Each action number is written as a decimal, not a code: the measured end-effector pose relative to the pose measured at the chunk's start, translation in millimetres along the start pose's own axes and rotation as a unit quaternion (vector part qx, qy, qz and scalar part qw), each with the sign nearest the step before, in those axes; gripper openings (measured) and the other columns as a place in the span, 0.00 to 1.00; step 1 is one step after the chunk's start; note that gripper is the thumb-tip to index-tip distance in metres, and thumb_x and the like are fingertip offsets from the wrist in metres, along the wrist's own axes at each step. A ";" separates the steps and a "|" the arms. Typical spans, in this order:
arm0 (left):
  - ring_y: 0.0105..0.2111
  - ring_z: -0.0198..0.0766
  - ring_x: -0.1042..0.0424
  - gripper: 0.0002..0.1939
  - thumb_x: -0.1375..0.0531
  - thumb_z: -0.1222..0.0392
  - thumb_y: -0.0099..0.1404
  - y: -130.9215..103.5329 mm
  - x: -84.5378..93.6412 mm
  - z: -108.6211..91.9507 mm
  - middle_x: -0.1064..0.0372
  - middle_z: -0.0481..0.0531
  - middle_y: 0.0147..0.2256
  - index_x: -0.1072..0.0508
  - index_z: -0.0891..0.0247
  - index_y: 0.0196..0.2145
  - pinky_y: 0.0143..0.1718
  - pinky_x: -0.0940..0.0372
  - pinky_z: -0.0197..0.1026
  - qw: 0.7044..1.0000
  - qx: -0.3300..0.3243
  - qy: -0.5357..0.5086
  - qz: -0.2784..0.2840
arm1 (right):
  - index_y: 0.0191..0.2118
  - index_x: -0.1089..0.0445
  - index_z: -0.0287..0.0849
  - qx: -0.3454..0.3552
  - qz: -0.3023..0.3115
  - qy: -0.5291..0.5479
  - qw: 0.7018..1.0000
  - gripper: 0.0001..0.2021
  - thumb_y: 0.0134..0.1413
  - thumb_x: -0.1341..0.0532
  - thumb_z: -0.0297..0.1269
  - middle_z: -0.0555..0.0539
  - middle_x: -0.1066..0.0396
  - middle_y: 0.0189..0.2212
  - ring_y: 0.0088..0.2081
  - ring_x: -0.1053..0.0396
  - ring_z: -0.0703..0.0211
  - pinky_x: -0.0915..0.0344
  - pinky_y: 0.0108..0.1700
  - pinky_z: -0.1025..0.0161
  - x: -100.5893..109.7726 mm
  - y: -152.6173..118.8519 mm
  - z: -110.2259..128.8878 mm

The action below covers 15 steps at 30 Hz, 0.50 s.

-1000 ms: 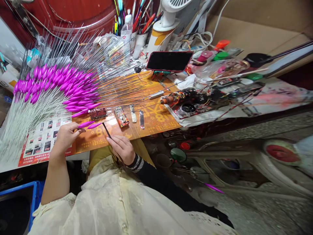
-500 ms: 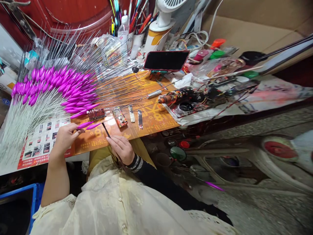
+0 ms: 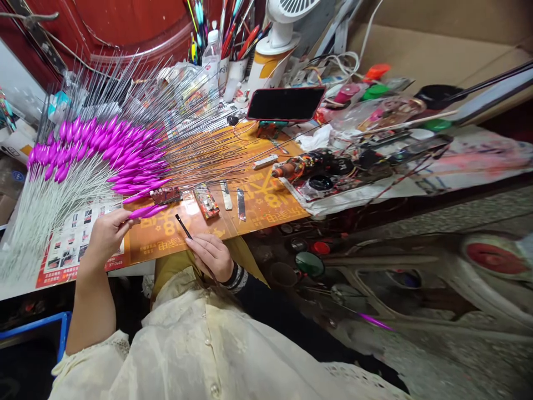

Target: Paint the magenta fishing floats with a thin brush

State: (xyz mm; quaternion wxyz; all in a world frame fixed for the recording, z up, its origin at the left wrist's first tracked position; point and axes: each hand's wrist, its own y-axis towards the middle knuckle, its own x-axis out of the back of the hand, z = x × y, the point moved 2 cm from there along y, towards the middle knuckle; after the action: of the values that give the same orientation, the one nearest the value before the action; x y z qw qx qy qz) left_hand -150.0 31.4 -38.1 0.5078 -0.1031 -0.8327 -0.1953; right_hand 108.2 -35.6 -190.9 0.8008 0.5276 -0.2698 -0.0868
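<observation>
My left hand (image 3: 109, 230) pinches a magenta fishing float (image 3: 145, 211) at the near end of a large spread of floats; another may lie against it, but I cannot tell. Between the fingers of my right hand (image 3: 211, 255) is a thin dark paintbrush (image 3: 183, 226), its tip pointing up and left, apart from the float. The many magenta floats (image 3: 89, 147) lie side by side on the left, dark thin stems fanning away and pale stems toward me. Just beyond the held float sits a small dark red block (image 3: 165, 195).
On the orange table (image 3: 275, 203) lie a paint-spotted box (image 3: 206, 201) and small strips. A phone (image 3: 286, 104) leans behind them, near a white fan (image 3: 285, 22) and a plastic bottle (image 3: 211, 50). Paint pots and a stained cloth (image 3: 478, 161) cover the right side.
The paintbrush tip has come away from the floats. At my left hand, the two magenta shapes that pointed apart now lie closely in line. The whole view has shifted slightly.
</observation>
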 end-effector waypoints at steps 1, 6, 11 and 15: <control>0.30 0.37 0.31 0.14 0.45 0.54 0.71 -0.1 6.4 -1.4 0.27 0.50 0.29 0.20 0.60 0.36 0.32 0.40 0.38 1.000 -0.007 0.006 -0.012 | 0.69 0.39 0.38 0.003 0.000 0.004 1.000 0.29 0.63 0.43 0.24 0.40 0.20 0.45 0.50 0.22 0.53 0.22 0.50 0.55 0.4 -0.1 -0.3; 0.34 0.40 0.33 0.16 0.48 0.54 0.73 14.6 23.4 -4.0 0.31 0.52 0.29 0.21 0.60 0.38 0.37 0.39 0.41 0.992 -0.011 0.092 -0.082 | 0.69 0.39 0.39 0.007 -0.002 0.013 1.000 0.28 0.63 0.44 0.24 0.41 0.19 0.45 0.49 0.22 0.54 0.22 0.50 0.56 4.7 1.5 0.1; 0.37 0.41 0.31 0.15 0.48 0.55 0.72 39.8 13.4 16.3 0.31 0.54 0.35 0.23 0.61 0.36 0.39 0.38 0.41 0.989 -0.006 0.119 -0.088 | 0.66 0.35 0.37 0.010 -0.005 0.035 0.999 0.26 0.63 0.43 0.24 0.40 0.20 0.45 0.50 0.22 0.54 0.22 0.51 0.56 -0.9 0.4 -4.5; 0.35 0.41 0.31 0.13 0.42 0.54 0.69 69.2 5.2 10.8 0.34 0.53 0.30 0.26 0.60 0.28 0.38 0.36 0.41 0.988 -0.043 0.097 -0.112 | 0.58 0.27 0.38 0.015 0.043 -0.008 0.999 0.19 0.64 0.43 0.28 0.41 0.19 0.45 0.51 0.22 0.57 0.23 0.55 0.57 -5.4 2.8 -4.0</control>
State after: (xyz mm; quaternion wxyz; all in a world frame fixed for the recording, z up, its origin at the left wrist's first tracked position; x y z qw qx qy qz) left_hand -135.5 98.4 -22.6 0.5561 -0.0110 -0.7766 -0.2957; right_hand 105.3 -28.9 -191.4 0.7936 0.5270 -0.2995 -0.0526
